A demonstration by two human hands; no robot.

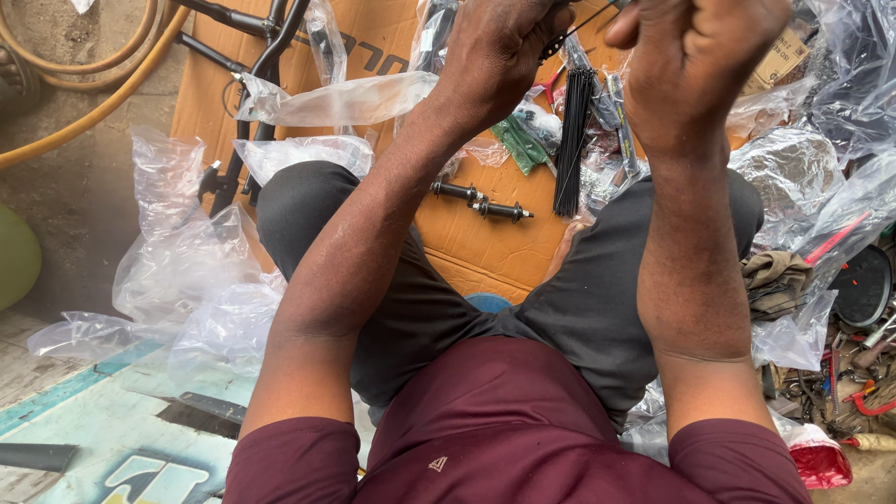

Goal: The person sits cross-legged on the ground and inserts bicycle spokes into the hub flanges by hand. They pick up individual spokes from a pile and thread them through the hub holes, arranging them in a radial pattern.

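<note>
I sit with both arms raised toward the top edge of the head view. My left hand (499, 51) is closed around a thin black spoke-like rod (590, 17) that runs up to the right. My right hand (695, 56) is curled shut close beside it; what it grips is hidden by its own fingers. Below the hands, on brown cardboard (467, 243), lie a bundle of black spokes (569, 140) and a black wheel hub with axle (481, 201).
A black bicycle frame (252, 56) lies at the upper left among clear plastic bags (177, 261). Crumpled plastic (821, 177), a rag (775, 280) and hand tools (859, 373) sit at the right. A yellow hose (84, 117) curves at far left.
</note>
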